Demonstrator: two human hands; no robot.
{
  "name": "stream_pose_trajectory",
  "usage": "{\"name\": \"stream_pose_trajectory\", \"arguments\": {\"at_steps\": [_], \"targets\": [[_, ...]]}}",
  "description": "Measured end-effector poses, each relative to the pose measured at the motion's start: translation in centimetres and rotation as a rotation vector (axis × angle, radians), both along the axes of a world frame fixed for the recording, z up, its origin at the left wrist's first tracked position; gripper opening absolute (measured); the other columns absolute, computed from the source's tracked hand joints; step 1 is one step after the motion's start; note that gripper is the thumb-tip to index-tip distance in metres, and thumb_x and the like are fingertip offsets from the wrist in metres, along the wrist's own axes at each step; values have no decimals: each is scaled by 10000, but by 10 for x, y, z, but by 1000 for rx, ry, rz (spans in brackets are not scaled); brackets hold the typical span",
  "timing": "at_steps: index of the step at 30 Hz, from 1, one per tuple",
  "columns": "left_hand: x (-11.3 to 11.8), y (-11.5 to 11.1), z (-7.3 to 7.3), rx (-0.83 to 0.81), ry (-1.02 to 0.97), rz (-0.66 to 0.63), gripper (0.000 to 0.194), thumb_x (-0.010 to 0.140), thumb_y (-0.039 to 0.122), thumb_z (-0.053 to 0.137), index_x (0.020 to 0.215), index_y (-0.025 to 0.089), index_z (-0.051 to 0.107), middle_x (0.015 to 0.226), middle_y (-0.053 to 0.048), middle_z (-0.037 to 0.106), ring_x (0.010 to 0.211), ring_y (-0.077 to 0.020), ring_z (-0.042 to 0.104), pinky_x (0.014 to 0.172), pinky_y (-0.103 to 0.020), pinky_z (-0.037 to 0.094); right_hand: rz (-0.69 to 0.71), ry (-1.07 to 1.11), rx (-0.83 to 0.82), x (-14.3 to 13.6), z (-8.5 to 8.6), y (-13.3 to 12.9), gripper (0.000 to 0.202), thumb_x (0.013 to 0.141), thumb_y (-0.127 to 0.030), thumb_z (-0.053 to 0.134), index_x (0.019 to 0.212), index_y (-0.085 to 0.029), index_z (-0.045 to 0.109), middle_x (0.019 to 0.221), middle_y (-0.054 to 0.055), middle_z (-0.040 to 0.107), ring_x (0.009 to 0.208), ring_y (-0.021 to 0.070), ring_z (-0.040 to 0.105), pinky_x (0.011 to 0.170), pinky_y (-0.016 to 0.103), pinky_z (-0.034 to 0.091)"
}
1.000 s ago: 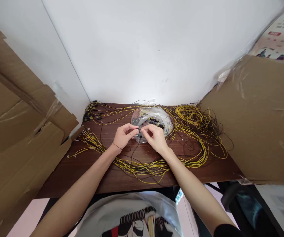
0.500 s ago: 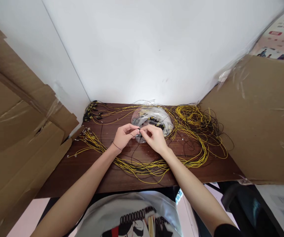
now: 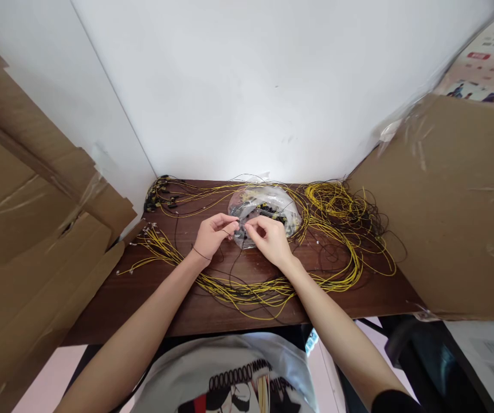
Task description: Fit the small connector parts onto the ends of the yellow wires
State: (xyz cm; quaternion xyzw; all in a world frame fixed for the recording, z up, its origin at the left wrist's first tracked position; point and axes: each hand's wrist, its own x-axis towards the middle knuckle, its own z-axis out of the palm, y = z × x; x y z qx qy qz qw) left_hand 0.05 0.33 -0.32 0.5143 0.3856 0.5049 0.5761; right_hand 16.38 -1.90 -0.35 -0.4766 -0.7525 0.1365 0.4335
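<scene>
**A:** ok so what was going on there? go left to right, hands as the centre, wall at 12

**B:** sure. far left, out at 9, a cardboard panel (image 3: 36,229) stood beside the table (image 3: 144,312). then a clump of dark connectors (image 3: 156,192) in the back corner, roughly 10, with the white-tipped wire ends (image 3: 151,230) fanned out nearer 9.

**A:** and the hands?

**B:** left hand (image 3: 211,236) first: thumb and finger pinched together, clamped on a small dark part (image 3: 239,222), way too tiny to say exactly what. a thin dark strand crossed that wrist. just below the fingertips a black wire (image 3: 232,268) dropped toward 6, where the yellow-and-black bundle (image 3: 247,295) ran under both arms. right hand (image 3: 271,238) was just beside the left one, thumb and fingertip together on what looked like the top of that same wire.

**A:** so which step was that, in your opinion?

**B:** close-up fingertip work on one wire, I'd say, with both hands meeting at the dark part. couldn't tell if the wire and the part were actually joined. imo the next move called for a steady left pinch, small right-hand adjustments and enough slack in the wire.

**A:** anything further right?

**B:** clear plastic bag (image 3: 289,202) of black and yellow bits behind the hands, about 1. loose yellow coil (image 3: 328,198) between 2 and 3, then another cardboard sheet (image 3: 457,206) out at 3.
</scene>
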Motion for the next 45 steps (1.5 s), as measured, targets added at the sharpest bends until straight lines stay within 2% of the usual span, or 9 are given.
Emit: {"name": "stream_pose_trajectory", "arguments": {"at_steps": [13, 30, 37, 45], "targets": [[0, -1, -1, 45, 91, -67, 301, 593, 337, 770, 769, 116, 668, 677, -29, 648, 570, -103, 536, 549, -231, 452, 32, -21, 2, -3, -2, -2, 178, 888, -246, 491, 791, -168, 619, 691, 17, 589, 601, 133, 495, 586, 241, 370], [0, -1, 0, 34, 84, -72, 278, 605, 315, 763, 780, 119, 674, 681, -25, 649, 581, -107, 548, 558, -235, 461, 36, -26, -9, -3, -3, -1, 183, 886, -250, 491, 785, -167, 619, 694, 18, 596, 588, 128, 490, 579, 243, 370], [0, 0, 0, 12, 39, -53, 279, 607, 308, 765, 794, 117, 680, 659, -24, 646, 573, -100, 538, 558, -225, 453, 37, -10, -17, -3, -3, -1, 180, 884, -266, 496, 816, -170, 632, 693, 18, 609, 578, 129, 502, 573, 241, 381], [-2, 4, -4, -64, -97, 1, 292, 606, 294, 765, 820, 121, 666, 674, -18, 631, 563, -86, 514, 560, -227, 442, 9, 12, -15, -1, -1, 0, 209, 893, -293, 486, 814, -174, 638, 706, 23, 629, 589, 135, 531, 583, 248, 396]]}}
